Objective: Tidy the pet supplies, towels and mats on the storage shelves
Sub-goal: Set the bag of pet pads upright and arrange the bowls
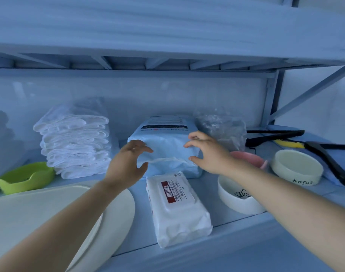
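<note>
- Framing the blue pack at mid-frame, the left hand and right hand are spread wide with fingers half-curled at its ends, and no firm grip shows.
- Pack looks soft, bulky and slick-wrapped, so it is best squeezed at both ends.
- Wipes lie just in front, bowls crowd the lower right, and towels sit to the left.

Pale metal shelving unit: flat upper shelf board carried on cross-ribs, with a diagonal brace at right rear. Glossy white wall stands behind. Light is dim with a bluish cast.
</note>
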`<act>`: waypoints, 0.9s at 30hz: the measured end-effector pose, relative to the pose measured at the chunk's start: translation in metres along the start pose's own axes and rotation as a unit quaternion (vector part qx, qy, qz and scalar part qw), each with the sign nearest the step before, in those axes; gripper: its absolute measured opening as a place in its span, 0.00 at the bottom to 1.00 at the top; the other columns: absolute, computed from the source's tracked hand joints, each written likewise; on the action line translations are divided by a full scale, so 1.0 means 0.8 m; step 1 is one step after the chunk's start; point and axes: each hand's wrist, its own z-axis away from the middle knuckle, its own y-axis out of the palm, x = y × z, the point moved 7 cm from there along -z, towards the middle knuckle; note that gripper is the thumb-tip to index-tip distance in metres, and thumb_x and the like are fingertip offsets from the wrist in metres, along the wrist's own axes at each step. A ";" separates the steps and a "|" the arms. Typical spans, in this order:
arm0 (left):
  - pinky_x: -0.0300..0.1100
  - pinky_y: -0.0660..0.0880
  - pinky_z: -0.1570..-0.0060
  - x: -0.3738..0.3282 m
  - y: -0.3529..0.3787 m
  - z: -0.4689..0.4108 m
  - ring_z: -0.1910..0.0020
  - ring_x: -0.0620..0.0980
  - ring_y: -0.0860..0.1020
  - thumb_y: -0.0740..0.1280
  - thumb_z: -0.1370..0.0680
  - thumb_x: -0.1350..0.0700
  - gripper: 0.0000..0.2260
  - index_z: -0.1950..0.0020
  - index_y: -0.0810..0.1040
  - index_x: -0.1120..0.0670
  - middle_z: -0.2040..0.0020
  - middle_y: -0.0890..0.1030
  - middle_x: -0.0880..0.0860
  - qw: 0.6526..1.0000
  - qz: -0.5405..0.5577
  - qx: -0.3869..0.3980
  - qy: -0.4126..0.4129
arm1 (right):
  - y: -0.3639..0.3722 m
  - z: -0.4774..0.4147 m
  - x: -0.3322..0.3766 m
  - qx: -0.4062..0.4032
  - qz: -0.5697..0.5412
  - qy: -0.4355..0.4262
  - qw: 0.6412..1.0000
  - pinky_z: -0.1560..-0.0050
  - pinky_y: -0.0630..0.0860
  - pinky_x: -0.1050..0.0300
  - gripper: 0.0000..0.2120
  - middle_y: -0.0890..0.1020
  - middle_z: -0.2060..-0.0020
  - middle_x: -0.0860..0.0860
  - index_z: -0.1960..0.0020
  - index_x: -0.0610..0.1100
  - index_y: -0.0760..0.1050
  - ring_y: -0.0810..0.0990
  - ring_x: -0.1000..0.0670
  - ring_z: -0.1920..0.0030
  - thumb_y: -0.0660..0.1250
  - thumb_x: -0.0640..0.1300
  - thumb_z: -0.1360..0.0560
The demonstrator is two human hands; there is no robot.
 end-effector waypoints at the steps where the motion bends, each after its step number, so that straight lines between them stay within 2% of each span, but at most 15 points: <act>1: 0.44 0.76 0.54 0.002 0.002 0.001 0.45 0.46 0.75 0.69 0.28 0.59 0.16 0.43 0.77 0.44 0.37 0.72 0.44 1.000 -0.005 -0.002 -0.014 | 0.002 0.001 -0.002 0.002 0.005 -0.013 1.000 0.41 0.59 0.68 0.18 0.68 0.35 0.50 0.39 0.47 0.75 0.67 0.52 0.34 0.70 0.44 0.28; 3: 0.44 0.75 0.56 0.008 0.002 0.006 0.49 0.48 0.75 0.69 0.29 0.60 0.17 0.43 0.77 0.44 0.36 0.71 0.45 0.999 -0.023 -0.006 -0.038 | 0.007 0.002 -0.004 0.011 0.025 -0.033 0.999 0.38 0.61 0.64 0.21 0.65 0.32 0.52 0.36 0.49 0.73 0.62 0.53 0.31 0.70 0.46 0.28; 6: 0.43 0.74 0.57 0.014 -0.003 0.011 0.42 0.48 0.72 0.69 0.29 0.60 0.18 0.42 0.76 0.45 0.34 0.68 0.46 0.995 -0.063 -0.025 -0.070 | 0.015 0.002 -0.006 0.018 0.039 -0.056 0.997 0.33 0.64 0.55 0.26 0.61 0.29 0.52 0.33 0.50 0.70 0.58 0.52 0.29 0.71 0.49 0.29; 8: 0.43 0.72 0.60 0.016 -0.007 0.014 0.42 0.50 0.72 0.70 0.29 0.60 0.19 0.40 0.75 0.45 0.34 0.67 0.46 0.992 -0.079 -0.033 -0.089 | 0.019 0.002 -0.006 0.016 0.040 -0.067 0.997 0.33 0.65 0.53 0.29 0.60 0.28 0.52 0.32 0.50 0.69 0.56 0.51 0.29 0.73 0.50 0.31; 11: 0.43 0.70 0.62 0.024 -0.007 0.015 0.54 0.49 0.74 0.71 0.30 0.59 0.21 0.38 0.73 0.46 0.34 0.65 0.47 0.991 -0.089 -0.019 -0.101 | 0.023 0.005 -0.007 0.037 0.069 -0.069 0.995 0.39 0.68 0.56 0.33 0.55 0.27 0.53 0.30 0.52 0.66 0.51 0.52 0.29 0.73 0.50 0.32; 13: 0.45 0.74 0.61 0.028 -0.002 0.014 0.55 0.49 0.75 0.72 0.30 0.58 0.23 0.38 0.72 0.45 0.37 0.66 0.47 0.993 -0.070 -0.001 -0.097 | 0.024 0.004 -0.009 0.037 0.090 -0.071 0.993 0.41 0.71 0.54 0.34 0.55 0.27 0.52 0.30 0.51 0.65 0.49 0.52 0.29 0.74 0.46 0.32; 15: 0.44 0.74 0.58 0.031 0.006 0.011 0.56 0.49 0.76 0.72 0.30 0.58 0.23 0.38 0.71 0.45 0.42 0.68 0.48 0.994 -0.046 0.019 -0.094 | 0.023 0.002 -0.009 0.022 0.093 -0.073 0.993 0.43 0.73 0.52 0.33 0.57 0.27 0.50 0.30 0.49 0.67 0.49 0.53 0.31 0.74 0.41 0.33; 17: 0.41 0.70 0.58 0.030 0.015 0.008 0.60 0.48 0.75 0.73 0.29 0.58 0.22 0.39 0.71 0.45 0.49 0.69 0.47 0.995 -0.034 0.029 -0.089 | 0.023 -0.001 -0.010 0.002 0.091 -0.074 0.993 0.48 0.75 0.51 0.33 0.62 0.28 0.48 0.32 0.48 0.70 0.51 0.52 0.33 0.75 0.37 0.36; 20: 0.40 0.67 0.61 0.027 0.017 0.000 0.64 0.48 0.73 0.71 0.28 0.60 0.17 0.42 0.73 0.48 0.54 0.69 0.47 0.996 -0.019 0.012 -0.087 | 0.023 -0.003 -0.008 -0.031 0.111 -0.093 0.989 0.63 0.78 0.54 0.35 0.71 0.34 0.45 0.38 0.47 0.76 0.59 0.49 0.36 0.79 0.35 0.44; 22: 0.40 0.65 0.64 0.028 0.012 -0.006 0.65 0.47 0.70 0.71 0.28 0.61 0.14 0.45 0.75 0.50 0.57 0.71 0.48 0.996 -0.012 -0.004 -0.085 | 0.024 -0.004 -0.009 -0.054 0.120 -0.101 0.986 0.69 0.77 0.56 0.37 0.75 0.38 0.44 0.41 0.46 0.78 0.63 0.48 0.39 0.81 0.35 0.49; 25: 0.40 0.63 0.65 0.029 0.005 -0.013 0.65 0.47 0.70 0.71 0.28 0.61 0.12 0.47 0.76 0.51 0.58 0.72 0.48 0.998 -0.011 -0.011 -0.068 | 0.025 -0.007 -0.010 -0.067 0.113 -0.107 0.986 0.67 0.78 0.55 0.36 0.74 0.38 0.44 0.41 0.46 0.78 0.63 0.48 0.38 0.81 0.33 0.47; 27: 0.40 0.65 0.63 0.028 -0.001 -0.016 0.65 0.48 0.72 0.70 0.27 0.61 0.11 0.47 0.77 0.51 0.57 0.73 0.48 0.998 -0.005 -0.020 -0.062 | 0.020 -0.013 -0.012 -0.079 0.101 -0.098 0.987 0.61 0.78 0.54 0.34 0.73 0.35 0.44 0.39 0.45 0.77 0.60 0.49 0.36 0.79 0.31 0.44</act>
